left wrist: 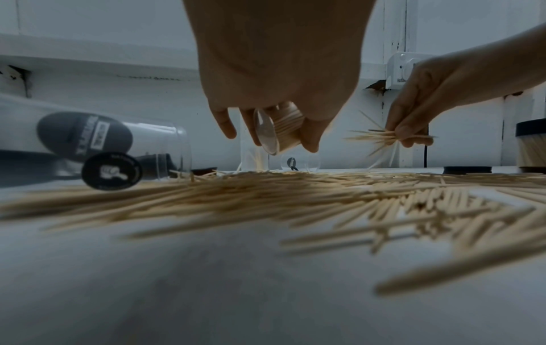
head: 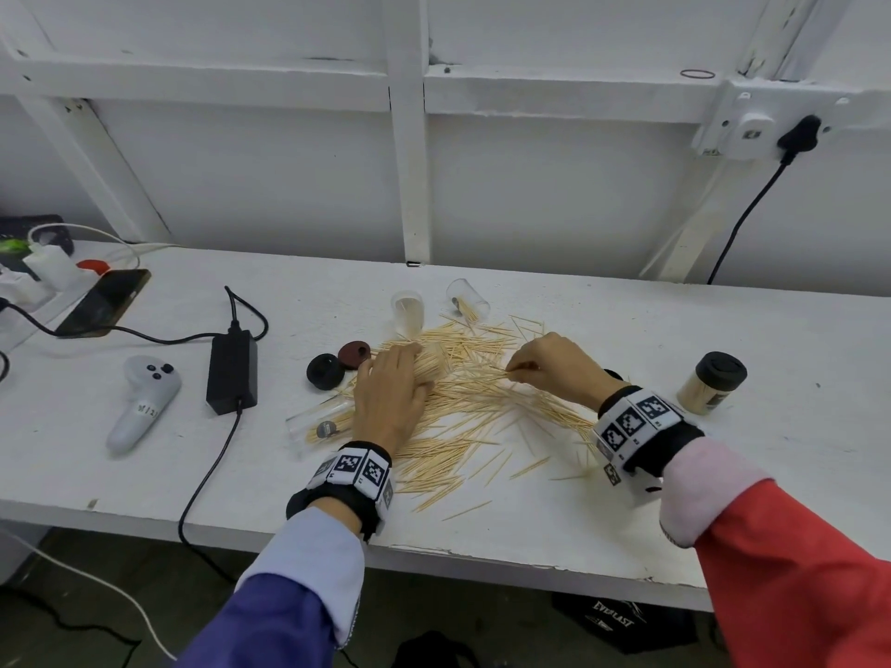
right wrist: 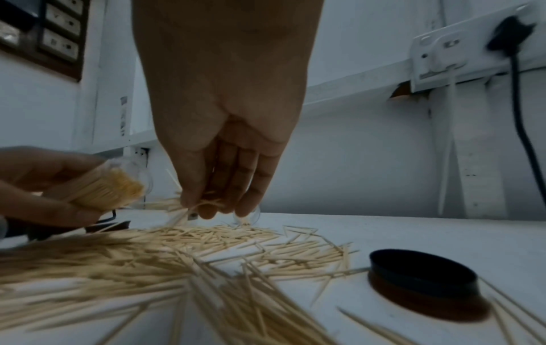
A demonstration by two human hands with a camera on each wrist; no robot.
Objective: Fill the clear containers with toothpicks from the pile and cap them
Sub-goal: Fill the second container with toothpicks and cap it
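Observation:
A loose pile of toothpicks point(head: 482, 392) covers the middle of the white table point(head: 530, 523). My left hand point(head: 393, 378) grips a clear container point(left wrist: 280, 130) packed with toothpicks and holds it tilted just above the pile's left side. My right hand point(head: 523, 371) pinches a small bunch of toothpicks point(left wrist: 381, 137) over the pile, right of the container. A clear container point(head: 408, 313) stands upright behind the pile. Another point(head: 467, 298) lies on its side there, and a third point(head: 318, 421) lies by my left wrist. A black cap point(head: 325, 372) and a dark red cap point(head: 354, 353) lie left of the pile.
A full container with a black cap point(head: 711, 383) stands at the right. Another black cap point(right wrist: 422, 277) lies near my right wrist. A power adapter point(head: 231, 371) with its cable, a white controller point(head: 144, 402) and a phone point(head: 103, 303) occupy the left. The table's front edge is close.

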